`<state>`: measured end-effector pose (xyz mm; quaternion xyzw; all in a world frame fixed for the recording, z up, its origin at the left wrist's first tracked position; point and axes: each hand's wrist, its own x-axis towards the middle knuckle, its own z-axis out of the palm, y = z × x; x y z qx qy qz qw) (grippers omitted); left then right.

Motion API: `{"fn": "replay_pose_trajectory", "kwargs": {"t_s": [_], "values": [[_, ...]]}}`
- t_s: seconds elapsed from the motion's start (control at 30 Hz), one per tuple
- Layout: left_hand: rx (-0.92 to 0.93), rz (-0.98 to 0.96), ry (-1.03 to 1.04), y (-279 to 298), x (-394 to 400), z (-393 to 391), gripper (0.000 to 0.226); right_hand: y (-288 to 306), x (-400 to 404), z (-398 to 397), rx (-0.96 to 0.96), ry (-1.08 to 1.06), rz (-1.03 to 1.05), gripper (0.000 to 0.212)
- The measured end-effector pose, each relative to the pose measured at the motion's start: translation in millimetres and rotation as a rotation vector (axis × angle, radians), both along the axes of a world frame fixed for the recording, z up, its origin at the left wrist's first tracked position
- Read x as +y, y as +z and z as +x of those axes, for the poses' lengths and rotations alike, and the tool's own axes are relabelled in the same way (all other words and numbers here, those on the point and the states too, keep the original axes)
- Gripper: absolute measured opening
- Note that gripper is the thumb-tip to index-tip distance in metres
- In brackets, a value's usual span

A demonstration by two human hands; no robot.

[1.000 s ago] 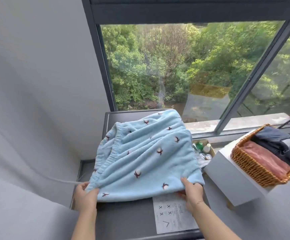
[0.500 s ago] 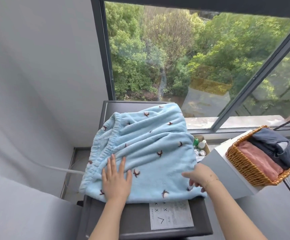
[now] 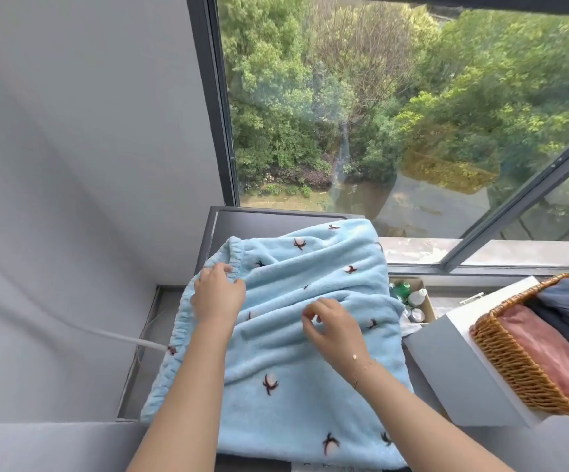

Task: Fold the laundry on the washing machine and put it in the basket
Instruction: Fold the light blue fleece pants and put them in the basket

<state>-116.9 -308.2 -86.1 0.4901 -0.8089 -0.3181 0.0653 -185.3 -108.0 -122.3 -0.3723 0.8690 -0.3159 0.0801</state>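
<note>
**Blue garment spread on the washing machine**

The blue garment (image 3: 296,352) covers the washing machine (image 3: 242,219). The left hand (image 3: 216,294) grips its elastic edge; the right hand (image 3: 330,321) pinches a middle fold. The basket (image 3: 500,366) sits well to the right.

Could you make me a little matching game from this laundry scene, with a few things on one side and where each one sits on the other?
Things:
1. blue garment
2. pink folded cloth
3. small bottles
4. wicker basket

Places:
A. in a cardboard box below the window
B. on top of the white box
C. spread over the washing machine
D. inside the basket, beside dark clothes

Pairs: 1-C, 2-D, 3-A, 4-B
</note>
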Motion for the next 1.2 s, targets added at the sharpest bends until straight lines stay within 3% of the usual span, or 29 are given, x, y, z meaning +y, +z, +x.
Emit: {"fn": "replay_pose_trajectory", "kwargs": {"t_s": [0.07, 0.13, 0.23, 0.3, 0.43, 0.5, 0.6, 0.67, 0.77, 0.97, 1.1, 1.2], "values": [[0.012, 0.050, 0.015, -1.0, -19.8, -29.2, 0.032, -9.1, -5.9, -10.8, -0.049, 0.024, -0.028, 0.005], [-0.150, 0.069, -0.003, -6.9, -36.0, -54.9, 0.040, -26.1, -5.7, -12.9, -0.099, 0.108, 0.016, 0.008], [-0.337, 0.058, -0.036, -19.8, -43.7, -75.3, 0.059, -50.6, -1.1, -5.8, -0.012, 0.130, -0.034, 0.005], [-0.172, 0.035, -0.027, -29.7, -48.0, -85.1, 0.052, -61.2, -1.8, -2.1, 0.095, 0.112, -0.087, 0.005], [0.487, 0.049, 0.219, -12.2, -73.4, -88.2, 0.036, -65.1, -2.1, 2.6, 0.256, 0.118, -0.022, 0.008], [0.572, -0.067, 0.293, 1.9, -97.2, -88.8, 0.033, -66.8, 0.7, 3.5, 0.292, 0.150, -0.013, 0.026], [0.524, -0.058, 0.352, -6.3, -136.1, -91.1, 0.024, -67.1, -0.9, 2.1, 0.301, 0.173, 0.025, 0.040], [0.345, 0.081, 0.292, -26.0, -148.5, -89.6, 0.021, -68.3, -2.8, 2.5, 0.294, 0.181, 0.061, 0.044], [0.182, 0.269, 0.143, -51.5, -140.1, -81.6, 0.048, -69.2, -5.5, 1.3, 0.289, 0.215, 0.115, 0.048], [0.095, 0.049, 0.138, -53.8, -99.2, -43.4, 0.057, -66.3, -7.5, -1.1, 0.291, 0.238, 0.245, 0.055], [-0.038, -0.002, 0.141, -50.0, -47.3, -1.6, 0.049, -64.0, -8.5, 1.0, 0.281, 0.247, 0.288, 0.057], [-0.003, -0.011, 0.117, -54.3, -29.7, 14.5, 0.031, -62.6, -8.6, 1.3, 0.288, 0.250, 0.315, 0.056]]}}
